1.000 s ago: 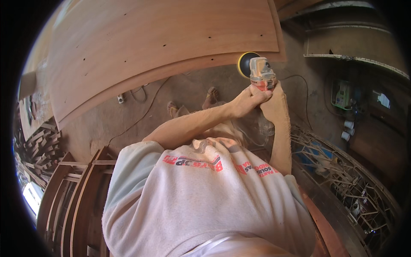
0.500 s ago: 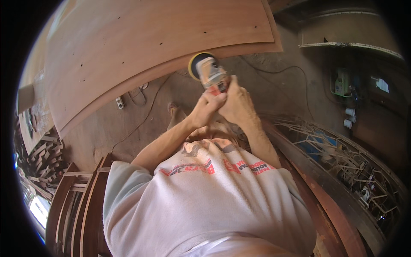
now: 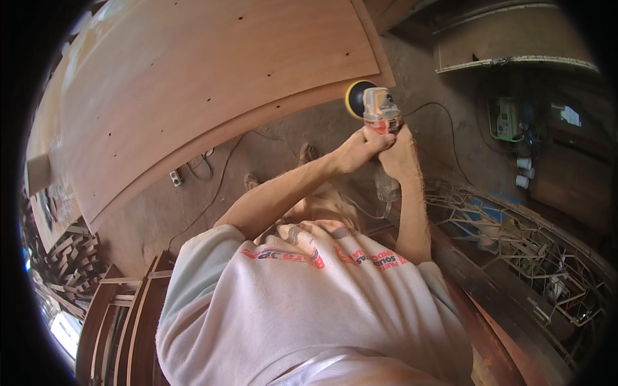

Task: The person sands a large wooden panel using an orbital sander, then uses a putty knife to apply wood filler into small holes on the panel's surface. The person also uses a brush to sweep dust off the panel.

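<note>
Both my hands are wrapped round a handheld power sander [image 3: 381, 106], a dusty tool with a red band and a round black pad edged in yellow. My left hand [image 3: 362, 147] grips its body from the left, and my right hand [image 3: 400, 154] closes round it from the right. The pad meets the near edge of a large reddish-brown wooden panel [image 3: 212, 71], close to its right corner; whether it touches I cannot tell. Small dark holes dot the panel. The tool's rear end [image 3: 387, 186] shows below my right hand.
A power cord [image 3: 454, 132] curves over the floor at right. A socket strip [image 3: 176, 177] lies below the panel. Stacked wood offcuts [image 3: 67, 260] and upright boards [image 3: 132, 309] stand at left. A metal frame [image 3: 508, 241] and a green device [image 3: 505, 120] are at right.
Both hands have carried the sander rightward along the panel's near edge, toward its corner. The view has shifted a little, and both my feet now show.
</note>
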The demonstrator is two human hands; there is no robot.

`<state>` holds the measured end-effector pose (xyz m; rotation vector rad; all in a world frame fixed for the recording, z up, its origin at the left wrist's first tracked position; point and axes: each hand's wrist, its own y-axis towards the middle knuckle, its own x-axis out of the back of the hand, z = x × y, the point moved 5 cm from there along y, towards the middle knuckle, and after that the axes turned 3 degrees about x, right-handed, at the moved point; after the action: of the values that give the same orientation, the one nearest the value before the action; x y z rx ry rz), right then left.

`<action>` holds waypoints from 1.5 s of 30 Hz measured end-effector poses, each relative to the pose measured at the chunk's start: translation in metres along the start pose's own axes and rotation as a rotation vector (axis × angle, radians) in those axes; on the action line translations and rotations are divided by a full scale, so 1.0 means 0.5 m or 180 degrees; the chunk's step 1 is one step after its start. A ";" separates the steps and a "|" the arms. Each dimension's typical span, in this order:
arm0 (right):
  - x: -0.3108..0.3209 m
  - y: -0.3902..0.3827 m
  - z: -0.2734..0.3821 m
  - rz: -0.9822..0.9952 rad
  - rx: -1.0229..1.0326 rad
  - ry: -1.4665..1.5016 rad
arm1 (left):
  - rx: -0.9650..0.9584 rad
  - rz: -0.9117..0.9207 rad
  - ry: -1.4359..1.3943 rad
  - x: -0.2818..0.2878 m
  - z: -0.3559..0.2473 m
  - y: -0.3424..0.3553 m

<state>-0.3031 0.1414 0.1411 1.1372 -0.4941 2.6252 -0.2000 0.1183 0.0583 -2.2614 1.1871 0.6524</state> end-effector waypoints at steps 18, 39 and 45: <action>0.027 0.149 0.079 0.0279 0.0369 0.0094 | -0.0644 -0.0859 0.0144 0.014 -0.171 0.042; -0.539 0.421 0.815 0.1421 0.1668 -0.0325 | -0.1578 -0.6091 0.2254 0.529 -0.282 -0.962; -0.644 0.505 0.945 0.1599 0.1479 -0.0644 | -0.1882 -0.6739 0.0643 0.596 -0.184 -1.122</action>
<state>0.1364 -0.3028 0.1526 1.6056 -0.2252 3.1853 0.4405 0.1582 0.0602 -2.4678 -1.6469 -0.2085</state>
